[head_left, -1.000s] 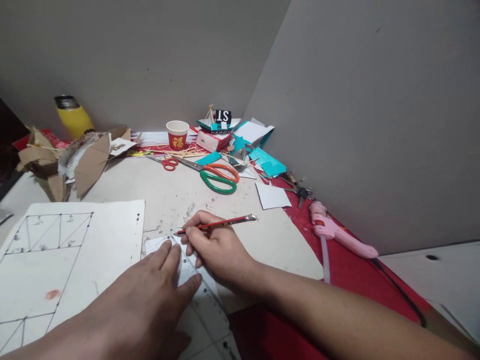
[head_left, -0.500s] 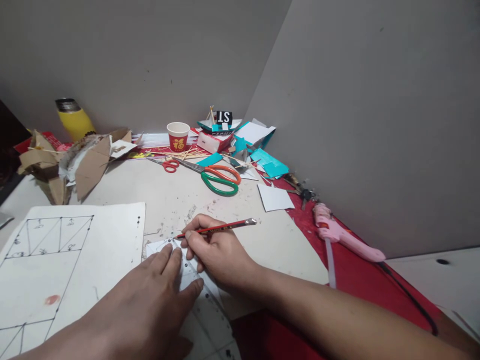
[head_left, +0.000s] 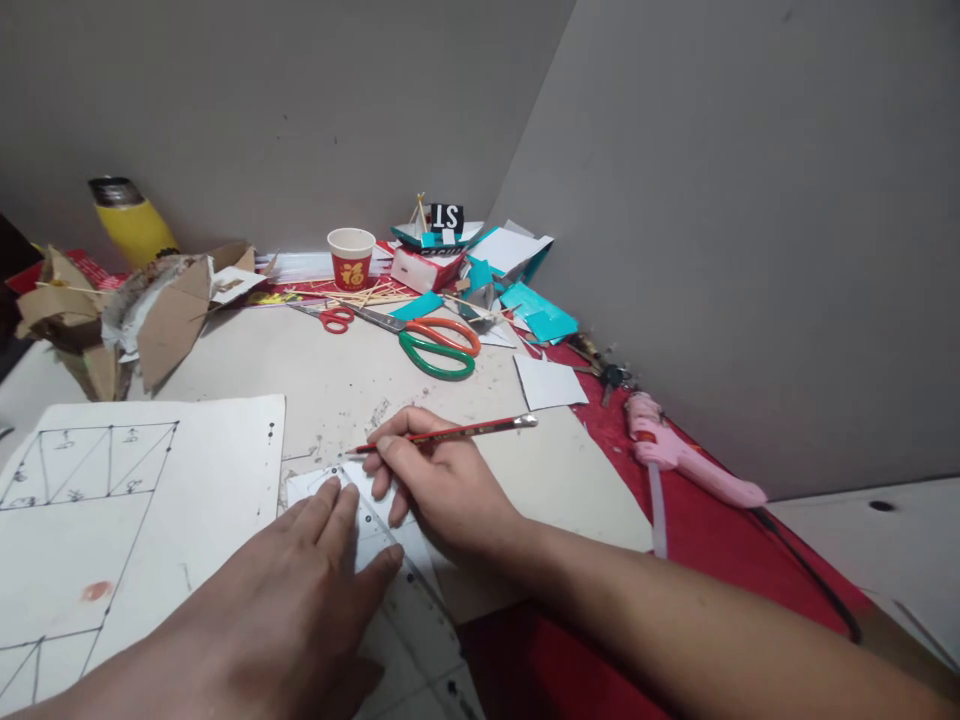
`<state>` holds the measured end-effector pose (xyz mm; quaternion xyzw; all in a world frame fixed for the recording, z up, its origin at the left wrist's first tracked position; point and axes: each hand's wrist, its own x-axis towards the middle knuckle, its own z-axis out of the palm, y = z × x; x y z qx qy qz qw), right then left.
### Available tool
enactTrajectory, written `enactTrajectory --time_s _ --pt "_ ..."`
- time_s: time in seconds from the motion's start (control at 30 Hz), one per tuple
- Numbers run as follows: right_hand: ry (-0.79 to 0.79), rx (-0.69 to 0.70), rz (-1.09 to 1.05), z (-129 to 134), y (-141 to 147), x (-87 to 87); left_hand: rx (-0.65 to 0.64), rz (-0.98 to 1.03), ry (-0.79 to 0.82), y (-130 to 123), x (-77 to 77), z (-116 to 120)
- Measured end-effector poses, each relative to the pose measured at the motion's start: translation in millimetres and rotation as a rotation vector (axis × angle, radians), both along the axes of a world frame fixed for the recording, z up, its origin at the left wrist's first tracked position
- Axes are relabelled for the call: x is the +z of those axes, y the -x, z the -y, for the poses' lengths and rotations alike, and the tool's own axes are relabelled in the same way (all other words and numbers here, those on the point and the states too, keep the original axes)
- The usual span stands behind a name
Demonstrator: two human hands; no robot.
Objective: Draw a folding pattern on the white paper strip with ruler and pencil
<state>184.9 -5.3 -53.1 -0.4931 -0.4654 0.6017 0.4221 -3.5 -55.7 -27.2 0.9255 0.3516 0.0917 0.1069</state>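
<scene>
In the head view my left hand (head_left: 300,570) lies with its fingers stretched out, pressing on a clear plastic ruler (head_left: 411,575). Part of the ruler is hidden by this hand; a white piece of card (head_left: 304,487) shows beneath. My right hand (head_left: 442,480) grips a red and black pencil (head_left: 465,432) between thumb and fingers. The pencil tip is close to the upper end of the ruler, and I cannot tell whether it touches anything. To the left of my hands lies a large white sheet (head_left: 225,450) with line drawings of triangles and rectangles.
Behind are large scissors (head_left: 442,345), small red scissors (head_left: 335,320), a paper cup (head_left: 351,258), wooden sticks (head_left: 375,293) and teal card scraps (head_left: 540,310). Cardboard pieces (head_left: 176,330) and a yellow bottle (head_left: 135,225) stand left. A pink glue gun (head_left: 697,465) lies right on red cloth.
My right hand has shifted slightly, and the pencil now lies at a flatter angle with its tip a little away from the ruler. My left hand stays in place. The view has shifted slightly.
</scene>
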Motion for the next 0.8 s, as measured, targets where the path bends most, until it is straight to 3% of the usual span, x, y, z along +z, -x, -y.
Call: enactTrajectory --time_s 0.13,0.37,0.67,0.8 --pt "-0.017 -0.072 -0.084 -4.0 -4.6 -1.8 -0.052 -0.073 0.001 1.3 -1.8 -0.9" --pt "0.094 -0.107 -0.139 -7.2 -7.3 1.2 -0.055 -0.119 0.030 0.2 -0.2 -3.1" --pt "0.116 -0.121 -0.130 -7.2 -7.3 2.2 -0.101 -0.153 -0.175 -7.6 3.5 -5.1" --pt "0.120 -0.111 -0.122 -7.3 -7.0 3.3 -0.112 -0.152 -0.181 -3.5 2.2 -4.2"
